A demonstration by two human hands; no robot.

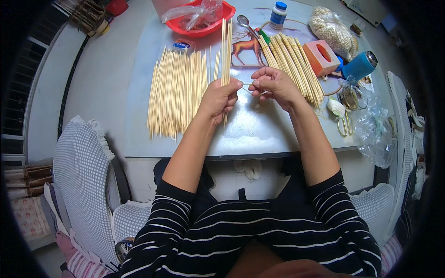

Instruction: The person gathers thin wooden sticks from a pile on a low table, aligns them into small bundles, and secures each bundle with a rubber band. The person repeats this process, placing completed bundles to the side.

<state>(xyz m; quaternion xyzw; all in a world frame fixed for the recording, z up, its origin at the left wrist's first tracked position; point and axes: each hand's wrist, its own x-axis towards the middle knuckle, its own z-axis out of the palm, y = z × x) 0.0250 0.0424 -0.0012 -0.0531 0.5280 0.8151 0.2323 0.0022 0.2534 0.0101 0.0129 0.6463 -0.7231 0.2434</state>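
Left hand [221, 98] grips a few bamboo skewers [226, 51], right hand [273, 84] pinches a thread [247, 85]; a loose skewer pile [177, 92] left of them looks unbundled.

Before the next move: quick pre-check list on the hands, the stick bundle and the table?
1. Left hand grips the small bundle of bamboo sticks: ok, fingers closed round it, bundle pointing away from the person.
2. Right hand pinches something thin stretched toward the left hand: cannot tell what it is.
3. Loose stick pile lies flat on the table, left of the hands: ok.
4. Tied-looking stick heap lies right of the hands, clear of them: ok.
5. Scissors within reach at the right edge: ok.
6. Red basin apart from the bundle tips: cannot tell.
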